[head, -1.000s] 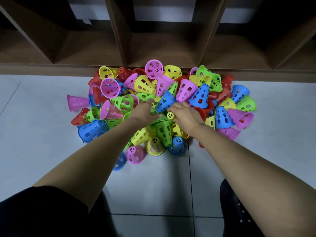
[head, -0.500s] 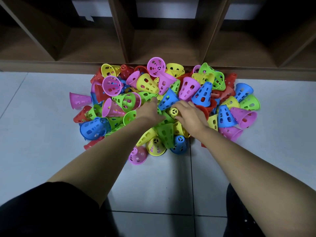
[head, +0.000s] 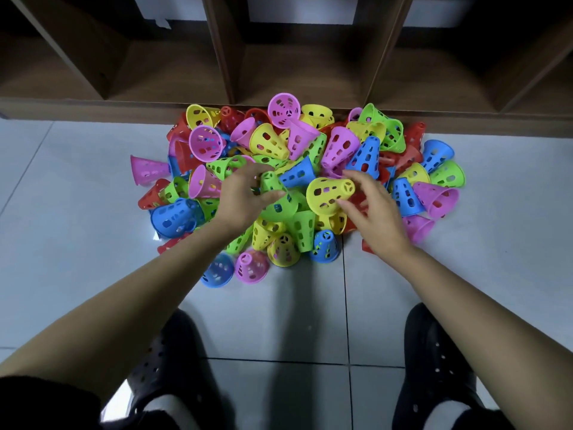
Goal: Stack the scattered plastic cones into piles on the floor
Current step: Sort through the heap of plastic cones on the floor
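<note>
A heap of perforated plastic cones [head: 338, 147] in pink, yellow, green, blue and red lies on the tiled floor against a wooden shelf unit. My left hand [head: 245, 197] grips a green cone [head: 276, 197] at the middle of the heap, thumb across its side. My right hand [head: 372, 209] holds a yellow cone [head: 328, 193] lying on its side, narrow end pointing right, fingers curled round that end. The two held cones sit close together, just above the pile.
A brown wooden shelf unit [head: 297, 72] with open compartments stands right behind the heap. Grey floor tiles [head: 77, 228] spread to both sides and toward me. My two dark perforated shoes [head: 167, 361] stand at the bottom of the view.
My left hand has taken hold of a green cone and my right hand a yellow one, both lifted slightly from the pile. The camera has tipped down, showing my shoes.
</note>
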